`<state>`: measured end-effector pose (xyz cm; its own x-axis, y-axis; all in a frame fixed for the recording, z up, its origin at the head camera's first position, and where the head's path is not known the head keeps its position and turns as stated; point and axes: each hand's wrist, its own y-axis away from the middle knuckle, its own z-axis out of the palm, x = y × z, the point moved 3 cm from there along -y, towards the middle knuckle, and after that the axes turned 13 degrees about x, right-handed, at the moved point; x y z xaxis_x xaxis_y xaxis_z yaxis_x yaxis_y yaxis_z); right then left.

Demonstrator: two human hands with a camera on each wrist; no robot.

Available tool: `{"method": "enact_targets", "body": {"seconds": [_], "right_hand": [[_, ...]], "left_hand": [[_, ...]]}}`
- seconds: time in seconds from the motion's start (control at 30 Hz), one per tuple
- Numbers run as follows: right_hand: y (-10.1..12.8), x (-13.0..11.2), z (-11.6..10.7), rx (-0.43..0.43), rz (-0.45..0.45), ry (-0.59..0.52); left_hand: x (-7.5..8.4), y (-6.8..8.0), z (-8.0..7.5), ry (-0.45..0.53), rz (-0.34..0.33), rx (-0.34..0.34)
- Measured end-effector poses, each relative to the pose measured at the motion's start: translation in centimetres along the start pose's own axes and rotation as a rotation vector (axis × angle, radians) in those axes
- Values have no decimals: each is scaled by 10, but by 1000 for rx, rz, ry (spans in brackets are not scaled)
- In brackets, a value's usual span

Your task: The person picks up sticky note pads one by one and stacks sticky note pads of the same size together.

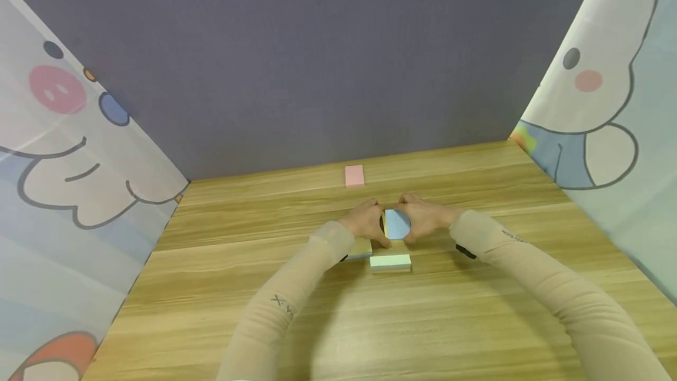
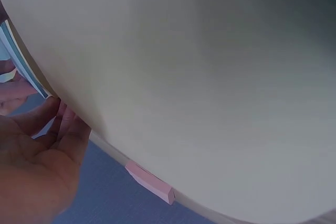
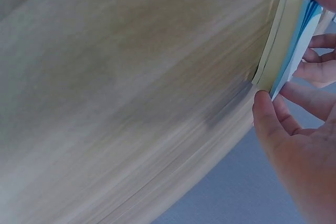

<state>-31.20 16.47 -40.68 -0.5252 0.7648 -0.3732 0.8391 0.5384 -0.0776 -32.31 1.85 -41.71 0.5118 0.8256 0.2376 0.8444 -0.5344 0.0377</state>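
Note:
In the head view a light blue sticky note pad (image 1: 398, 224) is held between both hands. My left hand (image 1: 367, 221) grips its left side, and my right hand (image 1: 424, 217) grips its right side. The right wrist view shows a cream layer beside the blue sheets (image 3: 302, 35), with the right hand's (image 3: 307, 142) thumb and fingers at one corner. In the left wrist view, the left hand (image 2: 44, 163) has its fingertips on an end of the pad (image 2: 23, 61). Part of the pad is hidden by fingers.
A yellow pad (image 1: 361, 248) with a blue layer below lies by the left wrist, partly covered. Nearer the person is a pale green pad (image 1: 390, 261). Toward the grey back panel (image 1: 338, 63) lies a pink pad (image 1: 354, 176). Cartoon-printed sheets flank the wooden table (image 1: 222, 287).

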Motion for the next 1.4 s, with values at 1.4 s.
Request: {"method": "enact_targets", "body": {"seconds": [1.4], "right_hand": [[-6,-6,1,-42,-15,20]], "left_hand": [[0,0,-2,8,8,-20]]}}
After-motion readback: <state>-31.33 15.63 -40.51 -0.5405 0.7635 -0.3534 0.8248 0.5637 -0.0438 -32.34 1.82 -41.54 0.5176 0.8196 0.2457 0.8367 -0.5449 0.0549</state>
